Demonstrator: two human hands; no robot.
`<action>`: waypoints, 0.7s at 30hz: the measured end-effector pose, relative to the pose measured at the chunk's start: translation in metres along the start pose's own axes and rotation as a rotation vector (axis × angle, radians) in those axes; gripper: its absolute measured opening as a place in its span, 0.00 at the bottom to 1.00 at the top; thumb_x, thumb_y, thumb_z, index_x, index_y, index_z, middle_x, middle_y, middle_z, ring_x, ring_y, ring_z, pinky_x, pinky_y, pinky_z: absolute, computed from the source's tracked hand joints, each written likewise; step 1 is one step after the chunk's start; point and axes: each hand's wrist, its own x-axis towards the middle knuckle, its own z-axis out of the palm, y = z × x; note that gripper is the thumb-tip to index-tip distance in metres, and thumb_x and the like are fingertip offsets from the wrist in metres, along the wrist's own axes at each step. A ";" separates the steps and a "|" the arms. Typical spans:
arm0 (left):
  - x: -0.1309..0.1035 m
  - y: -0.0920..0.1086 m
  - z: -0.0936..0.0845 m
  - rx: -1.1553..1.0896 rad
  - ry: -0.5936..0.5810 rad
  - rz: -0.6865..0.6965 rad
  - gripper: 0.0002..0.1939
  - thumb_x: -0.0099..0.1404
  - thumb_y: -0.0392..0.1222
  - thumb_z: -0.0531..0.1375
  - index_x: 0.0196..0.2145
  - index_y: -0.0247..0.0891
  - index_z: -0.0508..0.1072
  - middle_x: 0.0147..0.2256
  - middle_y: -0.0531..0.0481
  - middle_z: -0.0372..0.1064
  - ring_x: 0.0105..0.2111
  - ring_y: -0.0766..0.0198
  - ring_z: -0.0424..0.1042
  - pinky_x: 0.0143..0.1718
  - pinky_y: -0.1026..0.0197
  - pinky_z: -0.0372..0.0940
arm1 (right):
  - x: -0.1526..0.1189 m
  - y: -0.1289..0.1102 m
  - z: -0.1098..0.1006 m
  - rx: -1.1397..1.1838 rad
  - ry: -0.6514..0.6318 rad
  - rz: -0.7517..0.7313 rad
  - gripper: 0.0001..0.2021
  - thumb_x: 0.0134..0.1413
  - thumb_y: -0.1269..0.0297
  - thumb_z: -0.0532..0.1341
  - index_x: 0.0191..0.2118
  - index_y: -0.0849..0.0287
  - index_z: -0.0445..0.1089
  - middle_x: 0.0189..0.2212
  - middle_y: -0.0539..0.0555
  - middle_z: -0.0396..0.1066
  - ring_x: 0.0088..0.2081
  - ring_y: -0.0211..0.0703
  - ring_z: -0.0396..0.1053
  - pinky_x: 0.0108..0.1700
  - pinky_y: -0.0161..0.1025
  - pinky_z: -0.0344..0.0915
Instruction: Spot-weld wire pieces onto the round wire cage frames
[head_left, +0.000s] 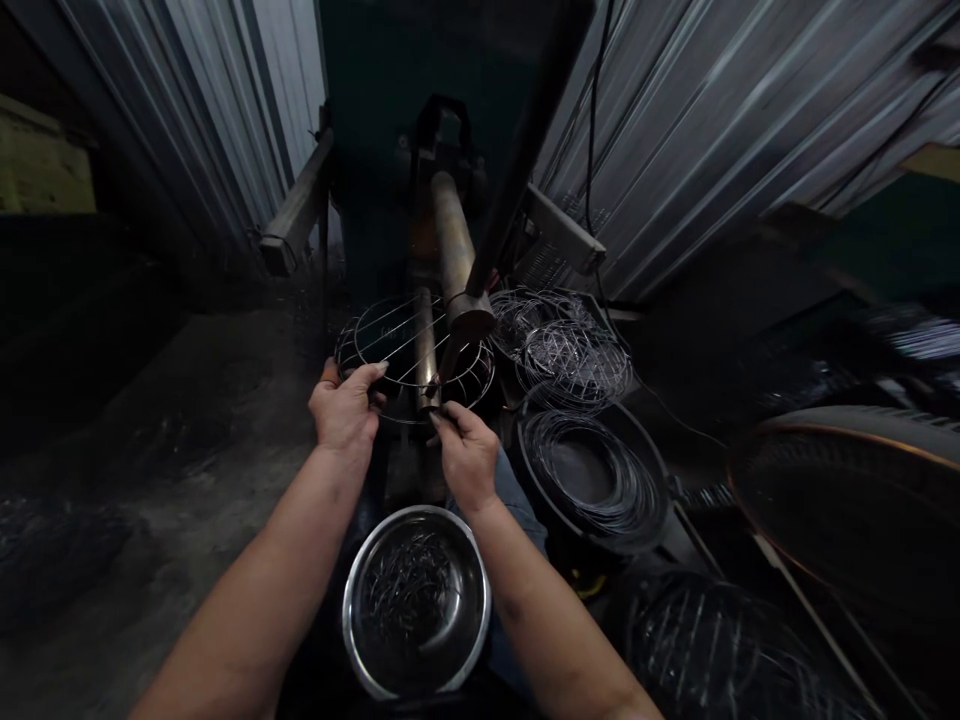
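My left hand [349, 408] is closed on the near left rim of a round wire guard [405, 383], a ring crossed by thin metal rods. The guard sits around a narrow metal bar [426, 345] of a machine, under a thicker cylindrical arm [456, 250]. My right hand [469, 455] pinches at the bar's near end, by the guard's front edge. Whatever lies between those fingertips is too small and dark to name. Below my wrists stands a shiny metal bowl [484, 600] with many small, thin metal pieces [411, 590] in it.
Right of the machine lie several round wire grids [574, 360]. Nearer is a dark tub with coiled wire rings [551, 450]. A large round rim [840, 430] stands far right. A dark slanting bar [525, 150] crosses above. Corrugated metal walls [712, 130] flank the machine.
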 end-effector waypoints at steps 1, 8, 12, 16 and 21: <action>0.000 0.000 0.000 -0.001 0.000 -0.002 0.26 0.33 0.34 0.68 0.32 0.38 0.64 0.25 0.59 0.61 0.20 0.71 0.61 0.18 0.67 0.53 | 0.000 0.002 0.000 -0.007 0.005 -0.015 0.11 0.49 0.60 0.62 0.36 0.59 0.76 0.32 0.51 0.76 0.27 0.38 0.71 0.30 0.35 0.69; 0.008 -0.001 0.000 0.061 -0.017 0.014 0.23 0.34 0.34 0.68 0.28 0.38 0.61 0.23 0.58 0.61 0.19 0.70 0.61 0.18 0.67 0.53 | 0.007 0.000 0.002 0.215 -0.065 0.094 0.10 0.44 0.62 0.63 0.34 0.59 0.76 0.28 0.48 0.73 0.20 0.36 0.68 0.25 0.35 0.68; 0.008 0.002 0.001 0.073 -0.004 0.006 0.24 0.34 0.34 0.67 0.28 0.38 0.61 0.24 0.58 0.63 0.18 0.70 0.61 0.18 0.66 0.54 | 0.008 0.004 0.004 0.249 -0.053 0.112 0.10 0.43 0.61 0.64 0.34 0.59 0.76 0.27 0.48 0.72 0.20 0.35 0.67 0.25 0.35 0.69; 0.004 0.005 0.002 0.095 -0.040 -0.023 0.23 0.34 0.34 0.68 0.29 0.38 0.61 0.25 0.57 0.62 0.20 0.71 0.60 0.19 0.67 0.55 | 0.012 0.007 0.008 0.292 -0.060 0.141 0.11 0.42 0.59 0.65 0.33 0.59 0.76 0.29 0.49 0.74 0.22 0.37 0.68 0.25 0.37 0.71; 0.006 0.009 -0.005 0.321 -0.055 0.122 0.22 0.39 0.40 0.67 0.33 0.38 0.65 0.29 0.52 0.65 0.26 0.64 0.66 0.25 0.61 0.62 | 0.005 0.006 0.000 0.235 -0.099 0.029 0.10 0.46 0.60 0.63 0.34 0.58 0.76 0.30 0.50 0.75 0.28 0.40 0.71 0.32 0.37 0.72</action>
